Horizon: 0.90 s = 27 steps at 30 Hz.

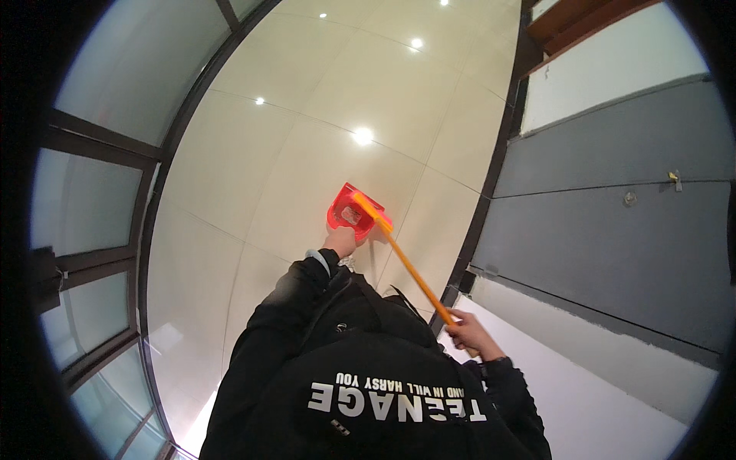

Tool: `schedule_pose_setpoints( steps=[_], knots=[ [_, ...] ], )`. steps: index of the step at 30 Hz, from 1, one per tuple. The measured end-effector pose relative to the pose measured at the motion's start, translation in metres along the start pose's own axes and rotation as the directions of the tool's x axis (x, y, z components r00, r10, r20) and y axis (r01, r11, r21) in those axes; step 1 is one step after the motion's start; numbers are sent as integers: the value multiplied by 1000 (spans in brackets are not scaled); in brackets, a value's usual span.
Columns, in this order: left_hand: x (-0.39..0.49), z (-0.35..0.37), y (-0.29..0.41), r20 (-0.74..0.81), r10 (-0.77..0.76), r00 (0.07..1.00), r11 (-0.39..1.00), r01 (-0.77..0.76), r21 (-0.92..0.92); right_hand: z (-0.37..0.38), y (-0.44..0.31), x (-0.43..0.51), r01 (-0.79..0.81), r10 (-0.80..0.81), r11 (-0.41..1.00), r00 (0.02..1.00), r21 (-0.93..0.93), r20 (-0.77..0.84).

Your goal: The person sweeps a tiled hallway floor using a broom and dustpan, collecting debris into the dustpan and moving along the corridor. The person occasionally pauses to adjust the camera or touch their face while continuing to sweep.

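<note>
My left hand (340, 242) grips the near edge of a red plastic dustpan (335, 214), held out in front of me. A small pale crumpled thing (351, 215) lies in the pan; I cannot tell what it is. In my right hand (472, 335) is the orange handle of a broom (414, 273), which slants up and to the left. The broom's orange head (374, 211), with pinkish-red bristles partly hidden, lies over the right side of the dustpan.
Glossy cream floor tiles (322, 149) reflect ceiling lights. Frosted glass panels in dark frames (95, 201) line the left side. A grey double door (598, 230) with a latch stands on the right, beside a white wall (563, 368). Dark skirting edges both sides of the floor.
</note>
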<state>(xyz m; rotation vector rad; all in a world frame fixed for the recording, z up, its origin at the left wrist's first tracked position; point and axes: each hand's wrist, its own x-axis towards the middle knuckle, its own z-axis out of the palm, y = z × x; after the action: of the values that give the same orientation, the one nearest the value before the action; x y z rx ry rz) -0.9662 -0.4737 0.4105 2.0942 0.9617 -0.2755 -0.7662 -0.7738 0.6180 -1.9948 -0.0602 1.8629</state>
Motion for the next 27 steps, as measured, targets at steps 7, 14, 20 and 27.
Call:
schedule_pose_setpoints(
  steps=[7, 14, 20, 27],
  knots=[
    [-34, -21, -26, -41, -61, 997, 998, 61, -4, -24, -69, 49, 249, -288, 939, 946, -236, -148],
    [-66, -27, -57, -64, -134, 989, 991, 133, -11, 27, -80, 136, 224, -324, 868, 932, -443, -164],
    [-81, -17, -72, -74, -168, 983, 986, 168, -13, 52, -48, 83, 424, -389, 822, 906, -380, 169],
    [-104, -31, -78, -96, -233, 968, 972, 232, -24, 31, -131, 40, 102, -87, 972, 993, -210, 83]
  ],
)
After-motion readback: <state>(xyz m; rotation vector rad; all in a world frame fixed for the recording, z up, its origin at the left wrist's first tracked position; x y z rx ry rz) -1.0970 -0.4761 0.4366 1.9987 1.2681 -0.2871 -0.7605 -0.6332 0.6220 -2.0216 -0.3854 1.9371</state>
